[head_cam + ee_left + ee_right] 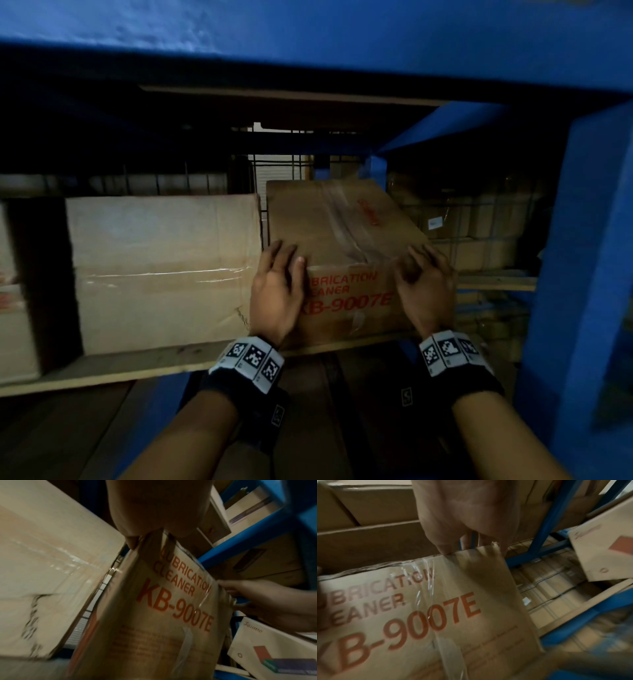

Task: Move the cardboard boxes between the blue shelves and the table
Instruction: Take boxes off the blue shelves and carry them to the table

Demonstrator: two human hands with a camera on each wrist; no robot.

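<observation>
A brown cardboard box (342, 233) printed "LUBRICATION CLEANER KB-9007E" in red stands on the wooden shelf board (137, 368) of the blue rack. Clear tape runs over its top and front. My left hand (277, 284) grips its upper front left corner, thumb on top, fingers down the left side. My right hand (424, 284) grips the upper front right corner. In the left wrist view my left hand (154, 513) hooks over the box (163, 608) edge. In the right wrist view my right hand's fingers (462, 513) reach behind the box (419, 615) corner.
A larger plain taped box (161, 267) stands close on the left, with a narrow gap between. A blue upright (589, 274) rises at the right and a blue beam (308, 34) hangs low overhead. Wire mesh (281, 168) backs the shelf. More boxes fill the neighbouring bay (479, 219).
</observation>
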